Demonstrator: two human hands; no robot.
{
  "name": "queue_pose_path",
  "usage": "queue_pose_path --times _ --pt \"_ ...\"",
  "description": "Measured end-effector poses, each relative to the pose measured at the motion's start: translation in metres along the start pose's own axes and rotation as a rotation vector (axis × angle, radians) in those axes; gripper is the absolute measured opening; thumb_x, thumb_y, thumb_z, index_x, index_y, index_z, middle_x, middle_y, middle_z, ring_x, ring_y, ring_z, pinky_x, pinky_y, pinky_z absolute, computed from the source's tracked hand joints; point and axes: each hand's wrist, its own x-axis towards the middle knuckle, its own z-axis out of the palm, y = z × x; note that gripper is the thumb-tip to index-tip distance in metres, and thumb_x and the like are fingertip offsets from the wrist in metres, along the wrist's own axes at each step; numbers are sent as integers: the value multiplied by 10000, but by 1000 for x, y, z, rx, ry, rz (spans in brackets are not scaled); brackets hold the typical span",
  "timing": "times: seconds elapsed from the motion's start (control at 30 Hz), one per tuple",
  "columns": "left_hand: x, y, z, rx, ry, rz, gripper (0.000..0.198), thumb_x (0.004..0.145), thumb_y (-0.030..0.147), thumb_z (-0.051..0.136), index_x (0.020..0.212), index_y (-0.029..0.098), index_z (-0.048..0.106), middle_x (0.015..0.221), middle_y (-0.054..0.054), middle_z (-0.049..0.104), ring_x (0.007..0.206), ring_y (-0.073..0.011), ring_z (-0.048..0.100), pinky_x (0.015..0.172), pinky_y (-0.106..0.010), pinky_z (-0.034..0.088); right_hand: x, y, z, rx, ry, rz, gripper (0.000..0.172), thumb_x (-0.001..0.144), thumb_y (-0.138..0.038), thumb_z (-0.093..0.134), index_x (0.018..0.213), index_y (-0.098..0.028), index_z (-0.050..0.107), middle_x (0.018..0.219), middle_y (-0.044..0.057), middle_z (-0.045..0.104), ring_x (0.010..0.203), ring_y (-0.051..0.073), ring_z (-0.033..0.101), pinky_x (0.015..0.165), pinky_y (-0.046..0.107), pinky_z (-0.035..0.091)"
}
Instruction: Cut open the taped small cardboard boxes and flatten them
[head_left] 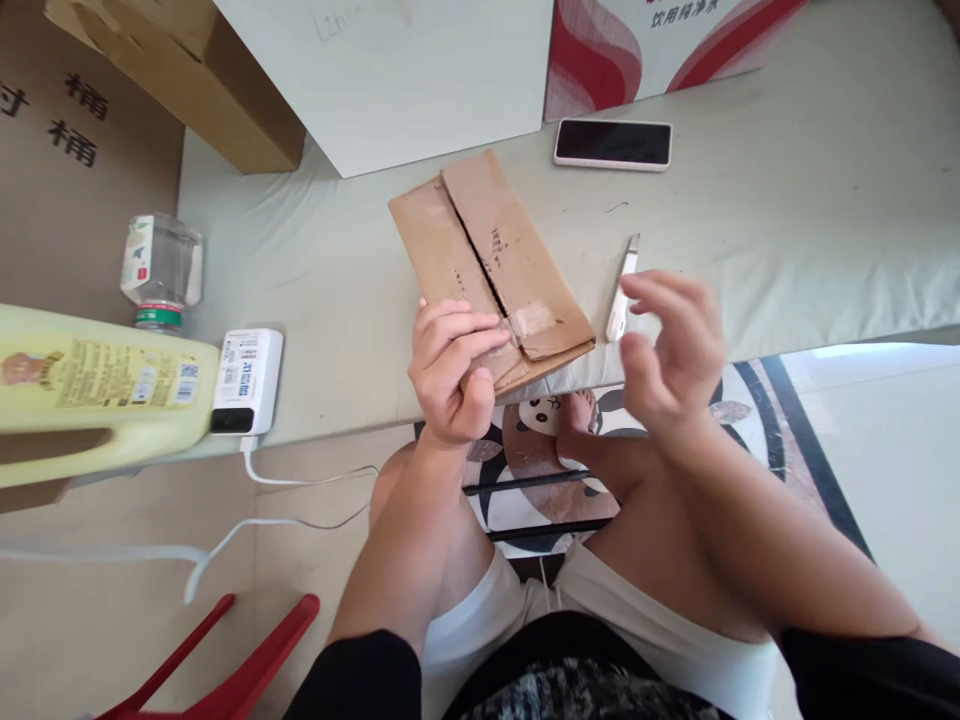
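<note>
A flat brown cardboard box (487, 260) lies on the pale table (787, 200), its two top flaps meeting along a slit, with clear tape at the near end. My left hand (450, 370) is closed on the near corner of the box, fingers curled over the top by the tape. My right hand (671, 345) hovers to the right of the box with fingers apart and loosely curved, holding nothing. Just behind its fingertips a white utility knife (623, 290) lies on the table.
A phone (613, 143) lies face up at the back. A white panel (405, 70) and a red-and-white carton (645, 40) stand behind. At left are a yellow jug (97, 385), a clear bottle (161, 270), a white power bank (246, 380) and brown cartons (75, 150).
</note>
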Motion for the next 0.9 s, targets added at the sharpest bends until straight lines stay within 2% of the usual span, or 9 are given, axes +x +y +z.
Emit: queue_pose_path --times 0.07,0.17,0.23,0.3,0.43,0.57,0.7,0.83,0.9 --pt "1 0 1 -31 22 31 426 936 482 381 865 283 750 889 -71 720 1036 -296 633 1099 -574 442 6 10 -6 -83 -50 278 324 952 -357 484 1178 -255 693 953 74 690 868 230 664 805 424 575" --pt "2 1 1 -88 31 65 356 928 412 422 895 283 752 904 -61 738 1026 -285 641 1091 -561 454 12 24 -12 -208 -360 628 396 905 -397 540 1241 -242 681 826 46 690 674 204 610 676 395 549" --pt "2 0 0 -67 24 63 369 930 425 418 892 281 756 896 -65 737 1014 -285 645 1083 -562 462 12 29 -12 -339 -517 671 530 877 -439 578 1368 -247 635 891 72 704 714 236 631 689 424 547" --pt "2 -1 0 -19 17 51 411 937 466 397 877 279 758 882 -71 730 1010 -290 647 1092 -571 456 10 32 -9 -473 -588 636 588 870 -471 580 1414 -252 616 994 118 700 794 282 656 711 459 543" --pt "1 -3 -1 1 8 50 426 943 477 387 878 276 757 892 -70 731 1025 -289 647 1097 -567 456 9 34 -3 -589 -614 591 403 876 -451 560 1168 -219 713 1040 153 696 778 283 642 676 435 508" --pt "2 -2 -1 -46 19 70 386 937 435 408 897 276 758 900 -70 730 1023 -288 639 1070 -563 469 14 32 -3 -537 -538 603 222 813 -382 619 969 -228 647 745 59 655 687 246 578 621 372 444" --pt "3 1 0 -36 17 66 395 932 436 394 883 268 748 890 -76 724 1022 -291 636 1072 -567 463 15 18 -8 -404 -309 613 142 798 -337 615 907 -256 571 644 2 533 572 203 490 597 375 423" --pt "3 2 1 -57 6 67 346 927 394 399 904 272 722 919 -69 729 1042 -288 635 1068 -561 458 6 -3 -13 -209 61 327 210 876 -435 615 859 -276 479 722 1 506 568 174 460 565 365 416" --pt "1 3 2 -113 10 68 290 921 359 415 1006 293 685 973 -52 733 1058 -280 638 1085 -561 449 -2 -10 -15 -94 165 187 205 916 -430 607 877 -284 470 704 -17 487 533 157 444 524 347 389"
